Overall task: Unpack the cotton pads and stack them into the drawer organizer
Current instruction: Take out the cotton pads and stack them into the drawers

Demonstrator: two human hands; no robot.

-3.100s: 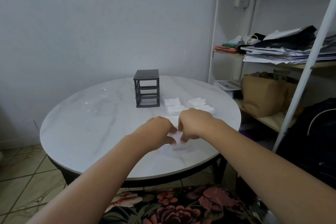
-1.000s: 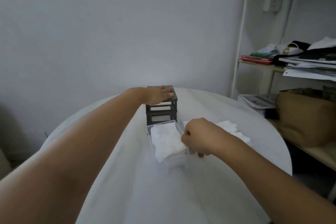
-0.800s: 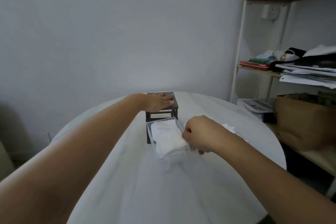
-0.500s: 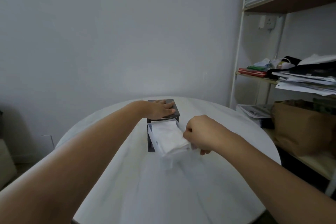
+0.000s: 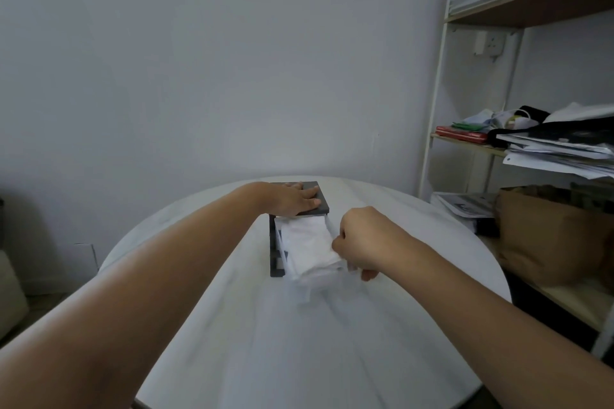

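Observation:
A small dark grey drawer organizer stands on the round white table. My left hand lies flat on its top, fingers straight. A clear plastic drawer filled with white cotton pads sticks out of the organizer's front, tilted toward me. My right hand grips the drawer's right front corner with curled fingers. The organizer's lower levels are mostly hidden behind the drawer.
A white metal shelf unit stands at the right, holding stacked papers and a brown paper bag. The table's right edge runs close to the shelf. A plain grey wall is behind the table.
The drawer of pads has risen from the table to the organizer's upper slot and slid partly in. My left hand has stayed on the organizer's top. The view has tilted upward.

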